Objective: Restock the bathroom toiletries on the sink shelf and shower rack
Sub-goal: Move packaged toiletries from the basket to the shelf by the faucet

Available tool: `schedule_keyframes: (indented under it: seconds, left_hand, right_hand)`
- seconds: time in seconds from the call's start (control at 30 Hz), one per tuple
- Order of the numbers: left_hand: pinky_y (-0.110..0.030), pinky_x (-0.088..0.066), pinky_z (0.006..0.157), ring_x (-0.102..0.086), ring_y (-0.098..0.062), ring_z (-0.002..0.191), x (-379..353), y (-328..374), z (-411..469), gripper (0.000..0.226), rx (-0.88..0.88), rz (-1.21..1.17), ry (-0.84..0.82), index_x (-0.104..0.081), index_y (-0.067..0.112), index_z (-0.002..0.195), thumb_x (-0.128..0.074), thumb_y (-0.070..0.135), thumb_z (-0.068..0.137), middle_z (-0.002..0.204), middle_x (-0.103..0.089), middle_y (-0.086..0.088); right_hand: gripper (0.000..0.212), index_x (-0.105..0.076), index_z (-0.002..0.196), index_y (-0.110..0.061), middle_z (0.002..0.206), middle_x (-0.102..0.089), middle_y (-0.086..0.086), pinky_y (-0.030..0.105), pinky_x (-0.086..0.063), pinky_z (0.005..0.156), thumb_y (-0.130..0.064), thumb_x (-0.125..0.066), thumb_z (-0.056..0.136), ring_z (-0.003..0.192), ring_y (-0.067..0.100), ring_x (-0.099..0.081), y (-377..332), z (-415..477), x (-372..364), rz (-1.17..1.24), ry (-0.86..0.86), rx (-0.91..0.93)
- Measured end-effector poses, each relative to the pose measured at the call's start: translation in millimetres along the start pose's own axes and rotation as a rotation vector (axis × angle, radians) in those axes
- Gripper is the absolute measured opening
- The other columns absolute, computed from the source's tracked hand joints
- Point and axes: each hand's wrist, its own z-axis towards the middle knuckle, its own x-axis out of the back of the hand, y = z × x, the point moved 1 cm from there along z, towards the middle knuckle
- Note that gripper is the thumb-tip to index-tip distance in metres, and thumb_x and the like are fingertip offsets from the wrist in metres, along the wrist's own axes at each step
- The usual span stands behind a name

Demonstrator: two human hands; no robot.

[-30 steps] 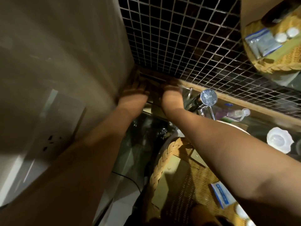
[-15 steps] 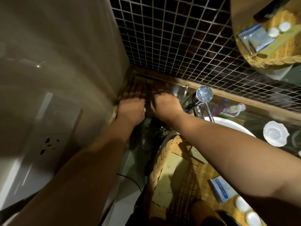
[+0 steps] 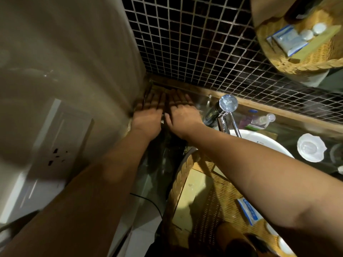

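Observation:
My left hand (image 3: 148, 111) and my right hand (image 3: 181, 113) lie side by side, palms down and fingers stretched out, in the far left corner of the wooden sink shelf (image 3: 259, 106). Nothing shows in either hand; whatever lies beneath them is dark and hidden. Below my right forearm, a wicker basket (image 3: 178, 184) rests on the white basin (image 3: 269, 143). It holds pale yellow boxes (image 3: 193, 197), a blue-and-white sachet (image 3: 248, 212) and white round caps (image 3: 284, 245).
A chrome faucet (image 3: 227, 106) stands just right of my right hand. A clear pump bottle (image 3: 263, 119) lies on the shelf behind it, a white dish (image 3: 310, 147) further right. The mirror (image 3: 306, 43) reflects the basket. A wall socket (image 3: 55, 158) is at left.
Both hands have drawn slightly back from the corner and flattened, from curled fingers to stretched ones. The view has shifted a little.

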Motion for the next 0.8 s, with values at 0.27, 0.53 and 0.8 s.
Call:
schedule_keyframes:
  seconds: [0.27,0.53,0.8]
  left_hand:
    - [-0.049,-0.035,0.105,-0.040,-0.033,0.134,48,17,-40,0.076,0.080,-0.046,0.091,-0.019,0.012,0.155,-0.052,0.033,0.090,0.153,-0.035,-0.015]
    - [-0.039,-0.037,0.075,-0.055,-0.029,0.090,104,76,-86,0.025,-0.120,-0.098,0.550,-0.064,0.013,0.099,-0.052,0.030,0.084,0.100,-0.063,-0.009]
    - [-0.036,-0.039,0.070,-0.056,-0.024,0.084,71,189,-146,0.019,-0.657,-0.192,0.342,-0.066,0.019,0.090,-0.060,0.034,0.082,0.089,-0.063,-0.002]
  right_hand:
    - [0.068,-0.011,0.158,-0.005,0.166,-0.009,0.014,0.040,0.002,0.124,-0.039,-0.031,0.103,0.153,0.026,-0.004,-3,-55,35,0.059,0.088,-0.001]
    - [0.061,-0.029,0.154,-0.005,0.162,-0.025,0.014,0.034,-0.003,0.124,-0.015,-0.051,0.098,0.152,0.026,-0.016,55,-158,52,0.123,0.282,0.214]
    - [0.035,-0.063,0.120,-0.026,0.116,-0.067,-0.004,0.029,-0.049,0.069,-0.024,-0.064,0.086,0.098,0.021,-0.064,106,-279,-2,0.084,0.026,0.112]
